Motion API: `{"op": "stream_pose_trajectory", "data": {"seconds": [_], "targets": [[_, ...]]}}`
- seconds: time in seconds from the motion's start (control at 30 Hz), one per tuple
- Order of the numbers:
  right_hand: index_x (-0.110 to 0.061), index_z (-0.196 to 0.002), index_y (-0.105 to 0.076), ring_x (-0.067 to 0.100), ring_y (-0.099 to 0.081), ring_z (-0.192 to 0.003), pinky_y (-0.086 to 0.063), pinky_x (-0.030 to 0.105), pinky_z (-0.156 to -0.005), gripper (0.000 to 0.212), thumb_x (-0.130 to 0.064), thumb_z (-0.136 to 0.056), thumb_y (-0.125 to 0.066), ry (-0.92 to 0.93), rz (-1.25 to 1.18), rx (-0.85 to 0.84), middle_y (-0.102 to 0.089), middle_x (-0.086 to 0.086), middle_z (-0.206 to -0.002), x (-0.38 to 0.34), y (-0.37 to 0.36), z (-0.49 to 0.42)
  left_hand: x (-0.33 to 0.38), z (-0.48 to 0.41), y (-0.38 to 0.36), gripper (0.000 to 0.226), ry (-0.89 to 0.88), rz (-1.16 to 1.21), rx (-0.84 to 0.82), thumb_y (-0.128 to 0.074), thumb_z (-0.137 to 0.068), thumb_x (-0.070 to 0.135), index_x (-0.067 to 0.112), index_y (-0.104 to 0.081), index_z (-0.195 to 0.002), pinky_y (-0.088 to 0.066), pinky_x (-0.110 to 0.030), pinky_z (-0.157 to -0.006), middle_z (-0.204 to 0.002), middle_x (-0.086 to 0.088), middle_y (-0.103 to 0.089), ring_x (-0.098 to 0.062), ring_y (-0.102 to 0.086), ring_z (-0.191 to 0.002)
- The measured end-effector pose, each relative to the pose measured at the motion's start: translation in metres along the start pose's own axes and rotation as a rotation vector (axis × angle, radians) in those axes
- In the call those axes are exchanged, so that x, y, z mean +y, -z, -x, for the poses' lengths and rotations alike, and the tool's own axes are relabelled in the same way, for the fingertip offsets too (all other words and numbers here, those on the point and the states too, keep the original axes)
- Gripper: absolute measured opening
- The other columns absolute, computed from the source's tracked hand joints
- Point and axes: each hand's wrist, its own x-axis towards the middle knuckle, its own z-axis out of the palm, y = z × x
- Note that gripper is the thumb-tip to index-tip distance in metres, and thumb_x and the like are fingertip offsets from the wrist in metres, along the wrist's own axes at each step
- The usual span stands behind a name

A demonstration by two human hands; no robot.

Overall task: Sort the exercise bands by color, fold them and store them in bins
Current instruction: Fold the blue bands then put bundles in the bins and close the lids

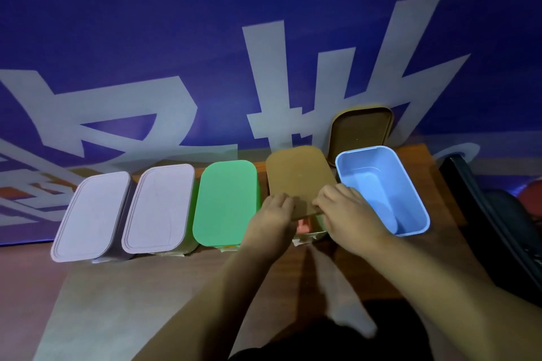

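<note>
Brown lid [299, 176] was pinched at its near edge by left grip [272, 214] and right grip [346, 211], likely to square it over the bin [311, 236] beneath.

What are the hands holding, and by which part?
Both hold the brown lid by its near edge: the left hand grips near the left corner, the right hand near the right corner.

Storage bins in smooth, matt plastic: left lilac lid [91, 217], second lilac lid [159, 208], green lid [227, 202], tan lid [299, 179]. The open blue bin [410, 193] shows a faint sheen on its inner walls. Tabletop [146, 287]: matt, brown, wood-like.
</note>
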Motion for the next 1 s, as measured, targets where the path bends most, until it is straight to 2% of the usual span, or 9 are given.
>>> {"op": "stream_pose_trajectory", "data": {"seconds": [0.27, 0.37, 0.53, 0.63, 0.7, 0.77, 0.9, 1.0], "targets": [[-0.027, -0.116, -0.065, 0.021, -0.052, -0.108, -0.050, 0.036, -0.096, 0.030, -0.014, -0.089, -0.069, -0.035, 0.025, -0.092, -0.054, -0.007, -0.114, -0.013, -0.026, 0.029, 0.010, 0.022, -0.009, 0.036, 0.005, -0.080, -0.158, -0.067, -0.092, 0.021, 0.017, -0.055, -0.126, -0.057, -0.040, -0.086, -0.127, -0.004, -0.057, -0.028, -0.054, -0.116], [-0.027, -0.124, -0.062, 0.021, -0.051, -0.114, -0.050, 0.037, -0.100, 0.035, -0.016, -0.092, -0.066, -0.044, -0.007, -0.118, -0.051, -0.006, -0.123, -0.013, -0.030, 0.031, 0.011, 0.023, -0.010, 0.040, 0.001, -0.100, -0.164, -0.068, -0.093, 0.020, 0.017, -0.054, -0.130, -0.056, -0.040, -0.092, -0.129, -0.005, -0.057, -0.028, -0.054, -0.118], [-0.029, -0.133, -0.057, 0.018, -0.046, -0.126, -0.044, 0.035, -0.110, 0.039, -0.028, -0.095, -0.062, -0.021, -0.017, -0.168, -0.047, -0.008, -0.136, -0.008, -0.031, 0.037, 0.014, 0.027, -0.015, 0.039, -0.020, -0.141, -0.225, -0.060, -0.096, 0.026, 0.018, -0.049, -0.132, -0.053, -0.043, -0.092, -0.131, -0.005, -0.053, -0.030, -0.054, -0.120], [-0.029, -0.141, -0.054, 0.018, -0.048, -0.124, -0.042, 0.034, -0.110, 0.049, -0.018, -0.094, -0.061, -0.011, -0.026, -0.185, -0.051, -0.009, -0.131, -0.006, -0.033, 0.035, 0.011, 0.033, -0.023, 0.057, 0.017, -0.115, -0.265, -0.063, -0.092, 0.036, 0.017, -0.044, -0.141, -0.053, -0.043, -0.100, -0.143, -0.006, -0.044, -0.031, -0.054, -0.123], [-0.027, -0.138, -0.057, 0.019, -0.050, -0.121, -0.044, 0.036, -0.109, 0.047, -0.015, -0.092, -0.062, 0.016, -0.003, -0.209, -0.053, -0.008, -0.126, -0.005, -0.037, 0.035, 0.008, 0.037, -0.029, 0.071, 0.039, -0.133, -0.242, -0.064, -0.092, 0.045, 0.016, -0.039, -0.151, -0.049, -0.042, -0.110, -0.157, -0.008, -0.035, -0.030, -0.049, -0.133], [-0.025, -0.128, -0.063, 0.021, -0.050, -0.121, -0.044, 0.039, -0.110, 0.035, -0.020, -0.093, -0.061, 0.019, 0.030, -0.207, -0.054, -0.007, -0.124, -0.003, -0.042, 0.039, 0.007, 0.038, -0.032, 0.071, 0.051, -0.137, -0.184, -0.061, -0.094, 0.051, 0.016, -0.039, -0.152, -0.044, -0.042, -0.116, -0.163, -0.010, -0.033, -0.030, -0.045, -0.138], [-0.024, -0.119, -0.067, 0.022, -0.051, -0.119, -0.046, 0.039, -0.109, 0.027, -0.028, -0.095, -0.056, -0.063, -0.038, -0.139, -0.054, -0.008, -0.124, 0.005, -0.046, 0.043, 0.007, 0.028, -0.028, 0.062, 0.094, -0.056, -0.123, -0.060, -0.095, 0.051, 0.015, -0.046, -0.143, -0.048, -0.040, -0.110, -0.152, -0.007, -0.044, -0.028, -0.049, -0.131], [-0.026, -0.120, -0.066, 0.018, -0.049, -0.120, -0.046, 0.037, -0.109, 0.028, -0.033, -0.095, -0.054, -0.068, -0.045, -0.157, -0.051, -0.010, -0.124, 0.010, -0.044, 0.040, 0.008, 0.018, -0.025, 0.060, 0.077, -0.051, -0.151, -0.060, -0.095, 0.055, 0.018, -0.047, -0.141, -0.051, -0.041, -0.105, -0.146, -0.004, -0.047, -0.026, -0.051, -0.126]]}}
